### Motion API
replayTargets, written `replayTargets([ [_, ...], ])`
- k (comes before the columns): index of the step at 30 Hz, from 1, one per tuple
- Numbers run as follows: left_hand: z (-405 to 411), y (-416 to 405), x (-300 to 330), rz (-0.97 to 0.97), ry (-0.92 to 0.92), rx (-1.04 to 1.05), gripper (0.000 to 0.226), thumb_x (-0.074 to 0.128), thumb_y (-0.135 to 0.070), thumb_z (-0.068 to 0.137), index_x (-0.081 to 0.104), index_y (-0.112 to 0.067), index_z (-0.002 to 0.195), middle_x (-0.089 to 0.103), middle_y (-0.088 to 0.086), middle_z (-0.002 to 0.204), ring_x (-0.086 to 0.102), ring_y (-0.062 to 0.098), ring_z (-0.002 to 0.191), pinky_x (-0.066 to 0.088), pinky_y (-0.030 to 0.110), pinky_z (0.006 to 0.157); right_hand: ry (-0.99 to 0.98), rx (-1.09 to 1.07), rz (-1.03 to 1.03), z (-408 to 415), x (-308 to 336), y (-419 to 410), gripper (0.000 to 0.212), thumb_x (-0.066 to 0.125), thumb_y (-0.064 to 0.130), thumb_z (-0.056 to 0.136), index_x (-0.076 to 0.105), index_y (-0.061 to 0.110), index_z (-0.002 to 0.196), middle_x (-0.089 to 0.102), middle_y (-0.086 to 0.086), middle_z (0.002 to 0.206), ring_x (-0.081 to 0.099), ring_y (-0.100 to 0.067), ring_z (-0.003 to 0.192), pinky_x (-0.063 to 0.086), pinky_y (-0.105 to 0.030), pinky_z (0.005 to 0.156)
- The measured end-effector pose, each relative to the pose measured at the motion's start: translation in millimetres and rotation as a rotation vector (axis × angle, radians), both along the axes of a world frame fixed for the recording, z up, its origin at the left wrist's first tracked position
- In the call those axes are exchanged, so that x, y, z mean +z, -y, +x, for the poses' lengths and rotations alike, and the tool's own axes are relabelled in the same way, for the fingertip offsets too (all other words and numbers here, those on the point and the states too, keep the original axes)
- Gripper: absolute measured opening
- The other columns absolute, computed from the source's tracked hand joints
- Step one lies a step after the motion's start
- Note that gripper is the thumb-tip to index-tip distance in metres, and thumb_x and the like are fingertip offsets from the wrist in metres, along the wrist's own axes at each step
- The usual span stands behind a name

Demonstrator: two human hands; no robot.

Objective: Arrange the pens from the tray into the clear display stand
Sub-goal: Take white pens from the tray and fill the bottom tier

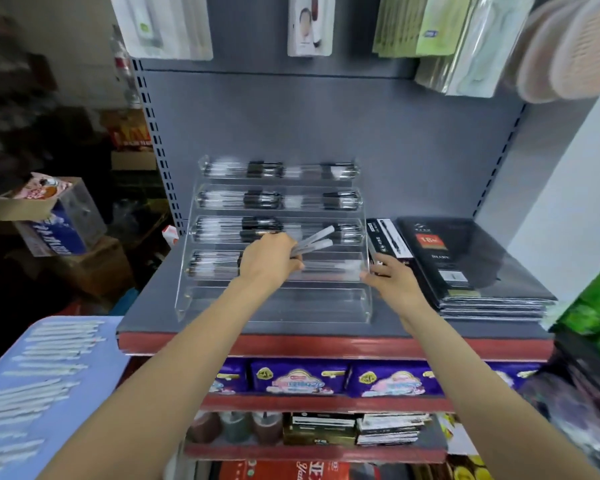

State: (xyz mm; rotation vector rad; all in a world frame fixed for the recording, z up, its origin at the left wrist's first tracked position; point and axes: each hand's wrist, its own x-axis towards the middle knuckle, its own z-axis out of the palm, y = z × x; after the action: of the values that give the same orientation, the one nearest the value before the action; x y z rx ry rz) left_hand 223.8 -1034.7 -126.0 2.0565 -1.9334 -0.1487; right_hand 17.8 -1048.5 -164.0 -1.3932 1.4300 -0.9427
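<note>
The left hand (269, 256) is gripping a few pens (313, 241) over the clear display stand (274, 299). The right hand (390, 280), fingers loose, is touching the stand's right edge. Black notebooks (465, 261) are lying just right. More pens are waiting on the blue tray (94, 368), near left.

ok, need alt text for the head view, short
A person's left hand holds a few pens over the fourth tier of a clear display stand on a grey shop shelf, while the right hand touches that tier's right end. The top three tiers hold pens; more pens lie on a blue tray at lower left.
</note>
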Motion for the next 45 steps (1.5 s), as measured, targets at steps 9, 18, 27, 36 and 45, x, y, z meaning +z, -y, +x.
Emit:
replayTargets([
  [9,0.5,14.7,1.6,0.082,-0.059,0.051,0.03,0.069,-0.04,0.081,0.066,-0.011,0.09,0.059,0.002,0.071,0.058,0.024,0.072,0.043,0.03,0.062,-0.03,0.075,-0.073,-2.7,2.2,0.1,0.047,0.061,0.003,0.088,0.05,0.012,0.132,0.06,0.0,0.105,0.054,-0.015,0.1,0.039,-0.027,0.088],
  [18,-11.7,25.2,-5.4,0.078,-0.053,0.046,0.02,0.073,-0.032,0.078,0.068,-0.017,0.089,0.064,0.006,0.092,0.055,0.022,0.077,0.041,0.032,0.067,-0.073,0.09,-0.021,-2.1,2.4,0.8,0.045,0.057,0.004,0.09,0.051,0.019,0.132,0.061,0.0,0.104,0.055,-0.018,0.107,0.041,-0.04,0.099],
  [27,-12.2,8.4,-10.3,-0.07,-0.142,-0.161,0.022,0.032,-0.039,0.099,0.038,-0.018,0.104,0.053,-0.006,0.073,0.047,0.015,0.058,0.035,0.032,0.057,-0.116,0.069,-0.013,-0.6,2.4,0.3,0.049,0.057,0.007,0.091,0.046,0.019,0.137,0.058,-0.003,0.11,0.053,-0.02,0.113,0.041,-0.046,0.104],
  [36,-5.6,25.0,-7.9,-0.064,-0.177,-0.296,0.011,0.061,-0.026,0.09,0.067,-0.021,0.097,0.058,-0.006,0.087,0.055,0.018,0.084,0.045,0.033,0.074,-0.102,0.046,0.018,1.3,3.0,-1.0,0.05,0.057,0.005,0.091,0.044,0.017,0.138,0.057,-0.008,0.128,0.052,-0.022,0.12,0.041,-0.045,0.105],
  [45,-27.3,36.9,-15.1,-0.055,-0.14,-0.21,0.022,0.065,-0.018,0.087,0.069,-0.015,0.109,0.069,0.009,0.105,0.061,0.027,0.101,0.05,0.039,0.087,-0.058,0.038,0.023,1.0,0.2,-0.5,0.048,0.055,0.005,0.092,0.046,0.021,0.137,0.057,-0.004,0.122,0.052,-0.018,0.114,0.042,-0.042,0.102],
])
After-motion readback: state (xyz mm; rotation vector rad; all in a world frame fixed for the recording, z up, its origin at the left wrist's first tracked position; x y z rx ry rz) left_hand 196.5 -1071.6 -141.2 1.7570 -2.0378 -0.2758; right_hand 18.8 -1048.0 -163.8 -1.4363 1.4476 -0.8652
